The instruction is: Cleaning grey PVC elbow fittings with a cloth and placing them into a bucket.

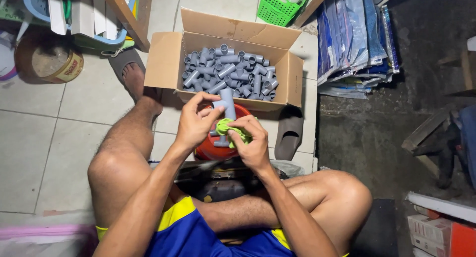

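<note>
My left hand [195,122] holds a grey plastic pipe tee fitting [226,102] upright in front of me. My right hand [251,142] presses a bright green cloth [229,128] against the lower part of that fitting. Both hands hover over a red round container [214,149] that has another grey fitting in it. Just beyond stands an open cardboard box [166,56] filled with several grey pipe fittings [229,71].
I sit on a tiled floor with bare legs either side; my left foot wears a dark sandal [124,63], and another sandal [289,133] lies right of the box. A wooden shelf [130,20] stands at upper left, a green basket [277,6] at top, stacked blue packages [354,41] at right.
</note>
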